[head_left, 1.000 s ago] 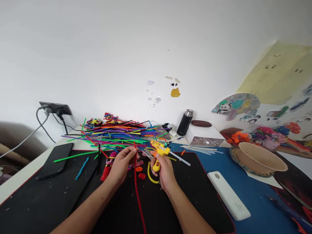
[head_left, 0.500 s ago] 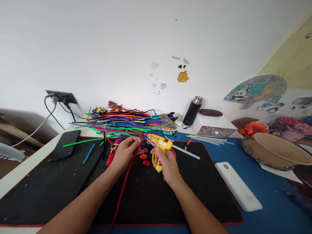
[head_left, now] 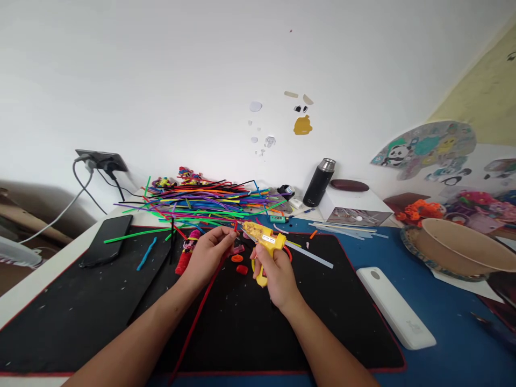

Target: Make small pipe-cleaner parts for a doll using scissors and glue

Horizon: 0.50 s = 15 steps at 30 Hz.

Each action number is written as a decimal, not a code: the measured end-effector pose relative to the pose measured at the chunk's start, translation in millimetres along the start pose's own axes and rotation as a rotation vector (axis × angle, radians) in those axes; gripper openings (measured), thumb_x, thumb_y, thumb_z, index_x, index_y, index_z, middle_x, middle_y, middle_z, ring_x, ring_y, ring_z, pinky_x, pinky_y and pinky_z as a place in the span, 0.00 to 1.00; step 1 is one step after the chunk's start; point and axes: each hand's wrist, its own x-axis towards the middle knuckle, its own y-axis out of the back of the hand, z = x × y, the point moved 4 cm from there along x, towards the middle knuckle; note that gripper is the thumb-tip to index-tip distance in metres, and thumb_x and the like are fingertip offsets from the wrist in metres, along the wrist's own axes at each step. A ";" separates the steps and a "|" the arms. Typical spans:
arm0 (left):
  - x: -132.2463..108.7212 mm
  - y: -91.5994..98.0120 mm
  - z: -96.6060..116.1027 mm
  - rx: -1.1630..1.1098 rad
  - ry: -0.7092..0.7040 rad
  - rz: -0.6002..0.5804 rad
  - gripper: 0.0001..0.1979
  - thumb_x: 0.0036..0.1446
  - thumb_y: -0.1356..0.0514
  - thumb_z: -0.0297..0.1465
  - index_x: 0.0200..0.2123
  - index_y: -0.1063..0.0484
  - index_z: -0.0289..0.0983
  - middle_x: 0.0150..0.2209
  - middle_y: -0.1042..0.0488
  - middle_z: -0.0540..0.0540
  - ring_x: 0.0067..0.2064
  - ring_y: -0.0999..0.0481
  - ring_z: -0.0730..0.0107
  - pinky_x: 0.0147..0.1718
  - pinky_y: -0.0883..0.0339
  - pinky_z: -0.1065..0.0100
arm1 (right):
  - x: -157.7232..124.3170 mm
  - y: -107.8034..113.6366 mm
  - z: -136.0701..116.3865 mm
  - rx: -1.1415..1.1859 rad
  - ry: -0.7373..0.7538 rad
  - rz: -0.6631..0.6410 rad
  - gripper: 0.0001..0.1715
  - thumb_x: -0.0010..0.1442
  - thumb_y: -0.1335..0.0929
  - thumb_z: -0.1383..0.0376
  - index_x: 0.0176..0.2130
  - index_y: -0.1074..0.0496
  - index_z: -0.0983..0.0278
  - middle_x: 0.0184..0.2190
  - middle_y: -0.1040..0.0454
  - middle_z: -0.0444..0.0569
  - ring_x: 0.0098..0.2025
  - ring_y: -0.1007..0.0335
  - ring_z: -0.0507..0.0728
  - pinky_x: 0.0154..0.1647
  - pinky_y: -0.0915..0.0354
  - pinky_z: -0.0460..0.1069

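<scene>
My left hand (head_left: 209,252) pinches the top end of a long red pipe cleaner (head_left: 199,312), which trails down across the black mat (head_left: 80,312) toward me. My right hand (head_left: 276,271) grips a yellow glue gun (head_left: 266,244), its nozzle pointing left at the red tip held in my left fingers. A clear glue stick (head_left: 310,255) sticks out of the gun's back. Small red and orange pieces (head_left: 239,264) lie on the mat between my hands. A red and pink wrapped figure (head_left: 186,252) lies just left of my left hand.
A heap of coloured pipe cleaners (head_left: 201,207) fills the table's back. A black phone (head_left: 105,239) lies at the left, a white remote-like block (head_left: 395,306) at the right, a black flask (head_left: 319,183) and a tan bowl (head_left: 459,247) further back. Cables hang from a wall socket (head_left: 100,160).
The camera tilted and shifted, so the table sits lower-left in view. The red pipe cleaner swung to slant down-left. The glue gun nozzle came closer to the red tip.
</scene>
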 end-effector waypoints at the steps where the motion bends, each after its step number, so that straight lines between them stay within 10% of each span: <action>1: 0.0 -0.3 0.0 -0.001 0.001 0.000 0.19 0.58 0.32 0.47 0.35 0.25 0.37 0.23 0.30 0.53 0.25 0.36 0.75 0.27 0.44 0.72 | 0.0 0.2 -0.2 0.000 -0.002 0.001 0.35 0.62 0.33 0.36 0.30 0.25 0.64 0.14 0.31 0.43 0.20 0.38 0.53 0.24 0.41 0.47; 15: -1.1 -3.8 5.5 -0.033 0.002 0.006 0.20 0.54 0.29 0.49 0.32 0.24 0.36 0.23 0.30 0.53 0.25 0.36 0.75 0.27 0.40 0.73 | -0.9 -0.1 -2.9 0.007 -0.023 0.015 0.36 0.60 0.32 0.34 0.26 0.27 0.63 0.14 0.32 0.44 0.19 0.37 0.53 0.24 0.40 0.47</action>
